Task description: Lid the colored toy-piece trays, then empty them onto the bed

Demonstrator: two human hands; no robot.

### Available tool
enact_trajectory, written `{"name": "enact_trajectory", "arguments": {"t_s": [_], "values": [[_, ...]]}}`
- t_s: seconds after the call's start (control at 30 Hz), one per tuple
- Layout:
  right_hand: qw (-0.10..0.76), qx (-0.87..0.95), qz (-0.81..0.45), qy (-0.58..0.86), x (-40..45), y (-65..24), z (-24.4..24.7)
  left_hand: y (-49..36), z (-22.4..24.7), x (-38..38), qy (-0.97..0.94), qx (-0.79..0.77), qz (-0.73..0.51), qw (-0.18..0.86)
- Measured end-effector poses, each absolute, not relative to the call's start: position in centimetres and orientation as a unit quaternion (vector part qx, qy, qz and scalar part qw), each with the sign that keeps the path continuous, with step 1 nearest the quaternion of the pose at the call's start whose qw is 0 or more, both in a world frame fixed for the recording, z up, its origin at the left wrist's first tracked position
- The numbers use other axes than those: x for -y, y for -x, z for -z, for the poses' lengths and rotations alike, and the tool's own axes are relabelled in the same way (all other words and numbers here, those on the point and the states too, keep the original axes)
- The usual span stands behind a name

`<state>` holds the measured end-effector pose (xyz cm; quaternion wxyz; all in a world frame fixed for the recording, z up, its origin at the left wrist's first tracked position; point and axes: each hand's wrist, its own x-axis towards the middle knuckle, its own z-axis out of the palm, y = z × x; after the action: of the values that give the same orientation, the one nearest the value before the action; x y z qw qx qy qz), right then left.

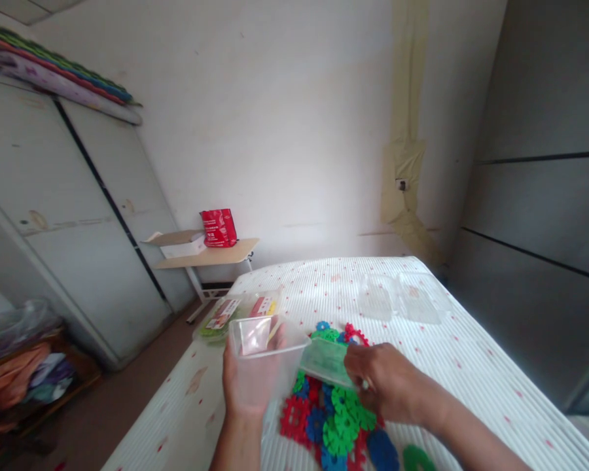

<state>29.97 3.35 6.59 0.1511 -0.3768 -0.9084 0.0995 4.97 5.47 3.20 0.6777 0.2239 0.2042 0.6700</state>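
Note:
My left hand (245,383) is wrapped round a clear plastic container (269,366), tilted so that its open mouth faces partly toward me. Its lid, a flat translucent sheet (324,360), is pinched at one edge in my right hand (385,379). Between the two hands, the lid's left end reaches close to the container's rim; whether they touch I cannot tell. Below and behind the lid lies a heap of red, green and blue plastic gear-shaped toy pieces (343,418), partly covered by the lid and my right hand.
Two lidded clear boxes with labels (220,317) stand at the table's left edge. Clear empty trays (402,297) lie at the back right of the striped tablecloth (471,366). Behind, a small side table (226,254) bears a red bag (218,227) and a white box (182,245).

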Motion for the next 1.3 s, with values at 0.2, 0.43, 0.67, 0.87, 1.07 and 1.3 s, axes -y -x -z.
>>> {"name": "enact_trajectory", "arguments": {"t_s": [0.2, 0.43, 0.67, 0.87, 1.07, 1.3], "values": [[0.102, 0.900, -0.218, 0.364, -3.1, -29.8, -6.4, -6.0, -1.9, -5.2, -0.170, -0.190, -0.707, 0.660], [0.269, 0.819, -0.285, 0.418, -3.9, -31.6, -7.1, -6.8, -2.0, -5.0, -0.167, -0.221, -0.714, 0.643], [0.304, 0.801, -0.416, 0.304, -3.7, -29.4, -6.0, -7.6, -0.8, -5.5, -0.216, -0.192, -0.695, 0.658], [0.299, 0.882, -0.266, 0.251, -2.5, -27.6, -7.3, -8.0, -0.3, -5.6, -0.236, -0.168, -0.671, 0.683], [0.311, 0.901, -0.123, 0.274, -5.6, -27.7, -7.5, -8.0, -0.8, -5.5, -0.178, -0.214, -0.697, 0.661], [0.140, 0.786, 0.058, 0.599, -14.9, -29.6, -7.4, -7.9, -0.1, -5.7, -0.245, -0.301, -0.739, 0.550]]}}
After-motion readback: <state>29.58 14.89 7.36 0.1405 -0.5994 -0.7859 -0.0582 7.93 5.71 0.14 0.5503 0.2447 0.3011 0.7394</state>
